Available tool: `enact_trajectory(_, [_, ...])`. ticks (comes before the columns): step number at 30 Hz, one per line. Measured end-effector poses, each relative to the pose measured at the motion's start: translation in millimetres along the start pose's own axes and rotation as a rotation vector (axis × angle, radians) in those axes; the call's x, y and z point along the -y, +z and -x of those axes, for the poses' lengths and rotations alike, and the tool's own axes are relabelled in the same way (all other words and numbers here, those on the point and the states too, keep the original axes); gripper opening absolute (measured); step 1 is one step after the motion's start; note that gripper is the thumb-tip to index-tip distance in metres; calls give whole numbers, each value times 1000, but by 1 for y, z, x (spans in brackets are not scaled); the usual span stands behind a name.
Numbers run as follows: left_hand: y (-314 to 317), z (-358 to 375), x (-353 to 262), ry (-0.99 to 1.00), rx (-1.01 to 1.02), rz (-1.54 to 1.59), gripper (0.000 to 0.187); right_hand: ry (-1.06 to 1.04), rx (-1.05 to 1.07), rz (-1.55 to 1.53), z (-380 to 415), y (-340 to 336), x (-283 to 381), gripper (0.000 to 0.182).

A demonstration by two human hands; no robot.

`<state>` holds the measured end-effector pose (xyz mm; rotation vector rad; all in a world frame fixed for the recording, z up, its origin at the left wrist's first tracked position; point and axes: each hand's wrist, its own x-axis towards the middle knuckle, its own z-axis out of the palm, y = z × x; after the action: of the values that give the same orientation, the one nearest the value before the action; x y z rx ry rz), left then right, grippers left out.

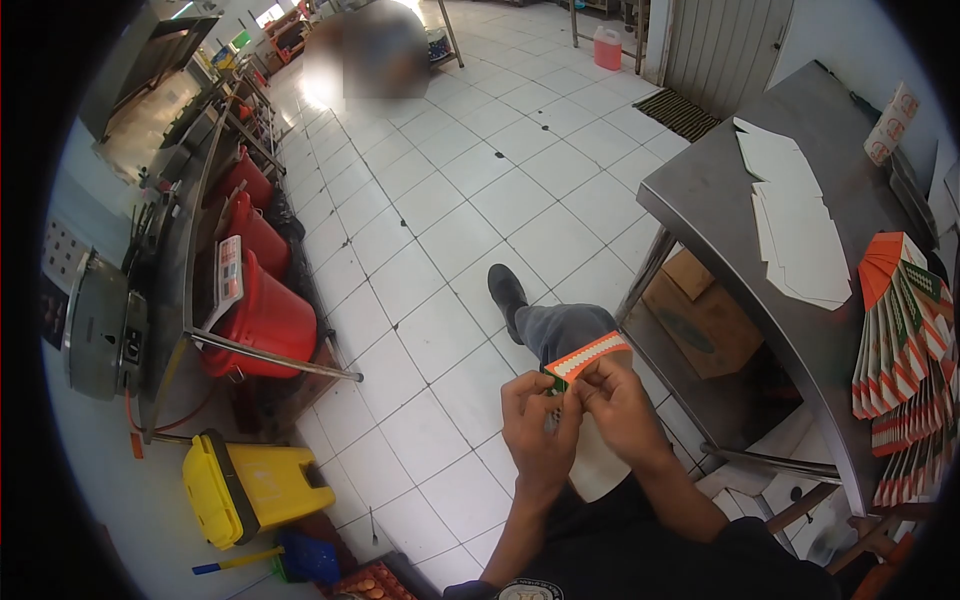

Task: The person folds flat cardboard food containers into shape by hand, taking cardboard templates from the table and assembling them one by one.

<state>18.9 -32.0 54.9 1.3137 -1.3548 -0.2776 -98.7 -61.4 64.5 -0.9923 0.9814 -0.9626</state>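
Observation:
Both my hands hold one flat, unfolded paper carton (594, 455) over my lap; it is white with an orange and white patterned edge (590, 356) at its top. My left hand (538, 418) grips the carton's left side near the top. My right hand (622, 405) pinches its upper right part, fingers curled over the patterned edge. The hands touch each other at the carton's top. My leg and dark shoe (507, 291) stretch out over the white tiled floor beyond.
A steel table (720, 215) stands to the right with flat white carton blanks (800, 225) and a fanned row of folded orange and white cartons (905, 340). Cardboard box (705, 320) below it. Red buckets (262, 318), a yellow mop bucket (245, 485) and steel counters line the left.

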Motion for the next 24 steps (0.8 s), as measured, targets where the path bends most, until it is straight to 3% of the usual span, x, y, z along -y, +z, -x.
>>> enact_trajectory(3, [-2,-6,3,-41,32,49,22,-213,-124,-54,1,20,-13,19])
enact_trajectory(6, [-12,-12,17,-32,-76,-4,23,-217,118,357,22,7,24,18])
enact_trajectory(7, [-16,-12,15,-124,-109,13,24,-196,191,374,29,2,38,19])
enact_trajectory(9, [-22,-16,11,-300,-174,51,27,-186,-37,249,36,-16,29,20])
enact_trajectory(10, [-21,-16,14,-274,-171,100,27,-190,-145,191,36,-25,23,20])
enact_trajectory(11, [-20,-13,17,-250,-168,147,28,-433,-312,388,20,-27,21,22])
enact_trajectory(15, [-9,-7,9,-21,1,171,28,-92,26,-175,5,-24,-1,33])
enact_trajectory(16, [-8,-3,9,53,58,165,29,-96,23,-108,9,-22,-1,33])
enact_trajectory(19, [-8,1,12,-219,-63,536,31,-150,4,87,19,-16,3,35])
enact_trajectory(22, [-12,-14,-9,-775,162,549,35,-282,-85,211,20,-13,1,38])
enact_trajectory(24, [-16,-5,12,-594,253,399,29,-246,-95,289,21,-19,-9,40])
